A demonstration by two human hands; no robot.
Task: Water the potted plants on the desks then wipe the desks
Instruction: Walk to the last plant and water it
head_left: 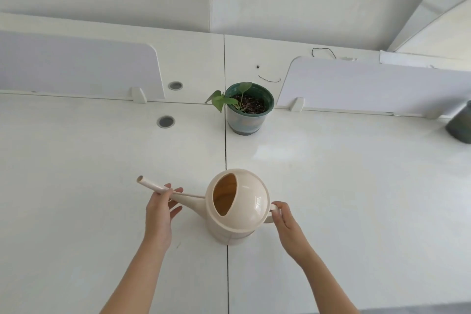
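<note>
Head view: we see watering can (239, 208) upright on white desk (76, 186), base straddling seam (226, 155) between desktops. Our left hand (160, 209) holds spout (153, 185) loosely, thumb over, fingers half-spread beneath. Our right hand (284, 219) curls round handle (268, 220). Potted plant (248, 107) stands further back beside seam, well apart from can.

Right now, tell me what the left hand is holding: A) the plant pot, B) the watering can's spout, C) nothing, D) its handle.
B: the left hand grips the watering can by its spout, while the right hand holds the handle.
</note>
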